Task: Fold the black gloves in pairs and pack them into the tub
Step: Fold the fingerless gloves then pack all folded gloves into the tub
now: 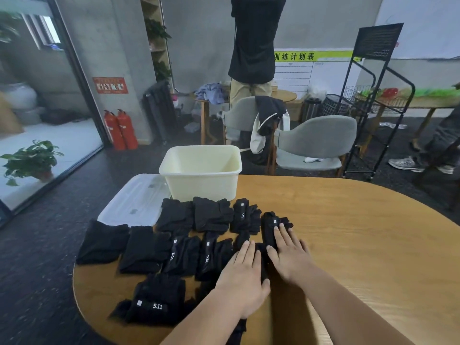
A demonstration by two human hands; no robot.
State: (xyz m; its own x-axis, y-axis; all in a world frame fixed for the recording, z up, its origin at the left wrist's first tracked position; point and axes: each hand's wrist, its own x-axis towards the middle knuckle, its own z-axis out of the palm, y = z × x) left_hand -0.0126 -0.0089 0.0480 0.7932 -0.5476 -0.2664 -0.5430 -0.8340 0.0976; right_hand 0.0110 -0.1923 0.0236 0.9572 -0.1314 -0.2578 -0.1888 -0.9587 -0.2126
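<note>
Several black gloves lie spread over the left half of the round wooden table [361,245], some folded with a white "5.11" mark showing, such as the one nearest me [154,302]. My left hand [242,277] and my right hand [288,255] lie flat, fingers straight, side by side on one black glove [270,230] in the middle of the table. That glove is mostly hidden under my palms. The cream plastic tub [201,170] stands at the table's far edge, and nothing shows inside it.
A clear plastic lid [134,200] lies left of the tub, overhanging the table edge. Beyond the table are two grey chairs [316,143], a standing person [254,58], a black wire rack [373,95], and red fire extinguishers [120,130].
</note>
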